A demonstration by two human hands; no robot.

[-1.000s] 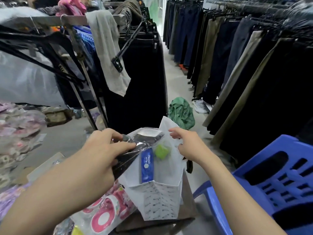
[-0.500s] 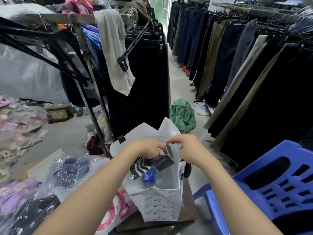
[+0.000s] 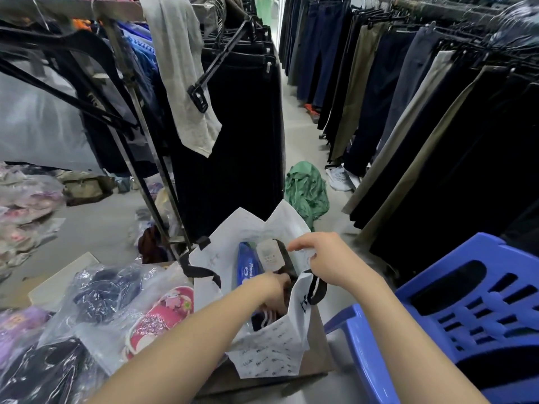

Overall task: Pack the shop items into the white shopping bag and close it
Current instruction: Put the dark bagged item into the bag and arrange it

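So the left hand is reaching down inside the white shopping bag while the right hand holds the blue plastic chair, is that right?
Not quite. In the head view the left hand is down inside the white shopping bag, but the right hand grips the bag's rim, holding it open. The blue plastic chair stands untouched beside it.

Left hand (image 3: 275, 290) fingers buried in white bag (image 3: 271, 354); grip unreadable. Dark garment (image 3: 262, 317) mostly hidden.

brown stand (image 3: 318, 357), white shopping bag (image 3: 271, 357) on it
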